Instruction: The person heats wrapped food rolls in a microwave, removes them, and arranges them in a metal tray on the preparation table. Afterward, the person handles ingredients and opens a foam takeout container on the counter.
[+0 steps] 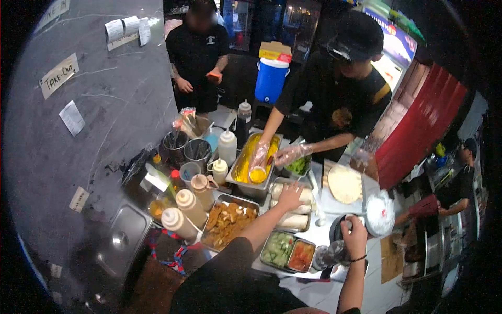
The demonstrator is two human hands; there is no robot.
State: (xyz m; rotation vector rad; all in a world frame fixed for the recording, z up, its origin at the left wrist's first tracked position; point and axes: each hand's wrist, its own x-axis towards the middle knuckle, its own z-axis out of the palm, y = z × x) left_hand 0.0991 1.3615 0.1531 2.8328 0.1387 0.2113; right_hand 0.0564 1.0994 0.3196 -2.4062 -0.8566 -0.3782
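Observation:
My left hand [290, 198] reaches over a metal tray [293, 228] of white rolled wraps [293, 221]. Its fingers are spread on or just above the rolls. To the right, my right hand [355, 231] has its fingers curled and pinched at the top of a black round lid [339, 226]; its exact grip is partly hidden. Across the counter, a co-worker's gloved hand [259, 157] holds a cup in a metal pan of yellow food [244, 163]. The co-worker's other gloved hand [292, 154] is beside that pan. A round flatbread [345, 184] lies on a board.
Sauce bottles [188, 203] and a tray of browned meat pieces [230, 222] stand left of my left arm. Nearer me are a tray of chopped vegetables [280, 248] and a plastic-wrapped tub [380, 213]. Another person [198, 57] stands behind, near a blue cooler [272, 81].

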